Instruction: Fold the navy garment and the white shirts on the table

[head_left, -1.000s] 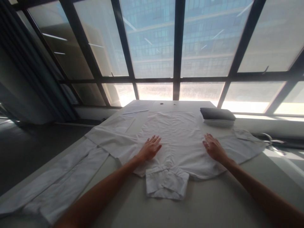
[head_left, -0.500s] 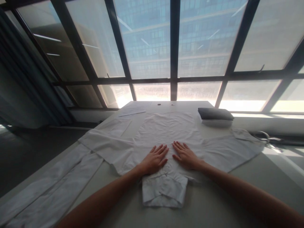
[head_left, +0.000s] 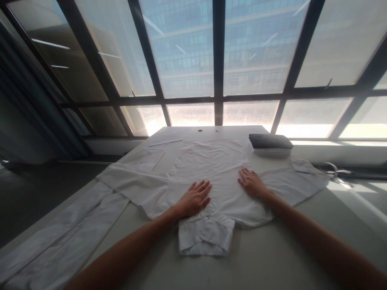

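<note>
Shirt: white, spread on table, collar at near edge, sleeves out to both sides. Left hand palm down on fabric just beyond collar; right hand palm down toward right side of body. Fingers extended, nothing gripped. Handling estimate: light, soft, limp, not fragile; creases readily, may slide. Suggested hold points: shoulder areas beside collar; collar probably stiffer, suits pinch.

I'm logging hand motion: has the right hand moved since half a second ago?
Yes: the right hand moved rightward and forward, nearer the dark-topped stack.
</note>
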`<state>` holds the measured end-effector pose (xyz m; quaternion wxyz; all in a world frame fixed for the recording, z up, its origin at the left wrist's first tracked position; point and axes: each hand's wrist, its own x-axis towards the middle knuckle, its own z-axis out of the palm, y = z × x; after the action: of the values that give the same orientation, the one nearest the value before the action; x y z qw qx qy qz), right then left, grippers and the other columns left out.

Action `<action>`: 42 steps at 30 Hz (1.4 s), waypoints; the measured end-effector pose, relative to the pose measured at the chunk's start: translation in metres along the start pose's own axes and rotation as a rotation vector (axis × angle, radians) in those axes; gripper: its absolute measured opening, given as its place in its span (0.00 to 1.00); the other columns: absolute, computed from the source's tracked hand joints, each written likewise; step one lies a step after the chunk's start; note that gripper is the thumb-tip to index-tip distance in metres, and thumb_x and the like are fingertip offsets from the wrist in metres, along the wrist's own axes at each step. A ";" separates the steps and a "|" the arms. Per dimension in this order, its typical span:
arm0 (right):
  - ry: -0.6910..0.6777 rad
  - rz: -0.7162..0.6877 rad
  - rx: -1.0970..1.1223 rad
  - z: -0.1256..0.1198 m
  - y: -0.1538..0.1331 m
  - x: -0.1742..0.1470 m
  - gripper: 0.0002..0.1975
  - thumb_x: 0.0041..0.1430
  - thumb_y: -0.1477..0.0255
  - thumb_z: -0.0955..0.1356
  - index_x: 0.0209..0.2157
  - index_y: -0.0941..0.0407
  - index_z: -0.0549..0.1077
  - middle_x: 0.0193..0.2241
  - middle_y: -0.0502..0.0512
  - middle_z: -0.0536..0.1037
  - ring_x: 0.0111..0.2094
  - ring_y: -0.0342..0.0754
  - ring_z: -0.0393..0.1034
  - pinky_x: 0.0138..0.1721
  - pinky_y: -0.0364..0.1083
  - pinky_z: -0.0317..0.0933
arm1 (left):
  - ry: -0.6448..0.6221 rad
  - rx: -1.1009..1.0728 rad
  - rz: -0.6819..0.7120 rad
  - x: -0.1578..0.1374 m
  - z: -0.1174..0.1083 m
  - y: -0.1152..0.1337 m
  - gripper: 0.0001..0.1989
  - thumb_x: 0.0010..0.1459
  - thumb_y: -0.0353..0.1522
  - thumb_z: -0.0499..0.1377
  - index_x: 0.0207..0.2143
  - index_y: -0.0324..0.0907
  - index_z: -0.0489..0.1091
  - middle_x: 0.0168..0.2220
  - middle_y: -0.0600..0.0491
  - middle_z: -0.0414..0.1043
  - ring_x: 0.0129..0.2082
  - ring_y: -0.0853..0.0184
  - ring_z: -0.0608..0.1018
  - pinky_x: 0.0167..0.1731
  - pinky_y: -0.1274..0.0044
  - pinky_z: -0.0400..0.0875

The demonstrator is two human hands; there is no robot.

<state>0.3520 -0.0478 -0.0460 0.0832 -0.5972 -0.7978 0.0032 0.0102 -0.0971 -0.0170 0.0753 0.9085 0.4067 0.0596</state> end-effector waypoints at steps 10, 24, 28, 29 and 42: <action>-0.090 -0.300 0.188 -0.010 -0.056 -0.017 0.32 0.73 0.58 0.56 0.71 0.57 0.55 0.73 0.62 0.50 0.73 0.54 0.39 0.70 0.60 0.36 | -0.025 -0.011 -0.019 0.002 0.000 -0.020 0.31 0.74 0.49 0.36 0.73 0.49 0.48 0.74 0.50 0.45 0.74 0.58 0.47 0.70 0.59 0.42; -0.147 -0.248 0.233 -0.010 -0.049 -0.016 0.33 0.72 0.57 0.56 0.72 0.57 0.55 0.73 0.60 0.48 0.74 0.53 0.37 0.71 0.57 0.33 | 0.076 0.126 -0.361 0.000 -0.009 -0.088 0.31 0.74 0.45 0.39 0.71 0.38 0.54 0.72 0.40 0.51 0.72 0.52 0.53 0.68 0.53 0.48; -0.136 -0.254 0.238 -0.009 -0.048 -0.016 0.33 0.72 0.56 0.56 0.71 0.57 0.55 0.73 0.59 0.48 0.73 0.53 0.38 0.71 0.57 0.33 | 0.010 0.035 -0.084 0.002 -0.011 -0.052 0.32 0.73 0.49 0.41 0.72 0.45 0.51 0.73 0.46 0.49 0.73 0.57 0.50 0.69 0.58 0.46; -0.131 -0.256 0.238 -0.009 -0.048 -0.017 0.33 0.72 0.57 0.55 0.71 0.58 0.55 0.73 0.59 0.48 0.73 0.53 0.38 0.71 0.57 0.34 | -0.011 0.017 -0.039 0.002 -0.011 -0.045 0.32 0.73 0.49 0.42 0.73 0.46 0.51 0.73 0.46 0.48 0.73 0.57 0.49 0.70 0.58 0.45; -0.106 -0.259 0.238 -0.009 -0.048 -0.016 0.32 0.72 0.58 0.57 0.71 0.57 0.56 0.72 0.61 0.50 0.73 0.54 0.40 0.70 0.58 0.37 | -0.112 -0.248 0.328 -0.006 -0.029 0.010 0.27 0.74 0.42 0.46 0.71 0.47 0.54 0.73 0.50 0.50 0.73 0.59 0.50 0.71 0.62 0.45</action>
<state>0.3119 -0.0778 -0.0343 0.1109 -0.4742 -0.8653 0.1184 0.0081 -0.1056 0.0133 0.1984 0.9482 0.2381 0.0699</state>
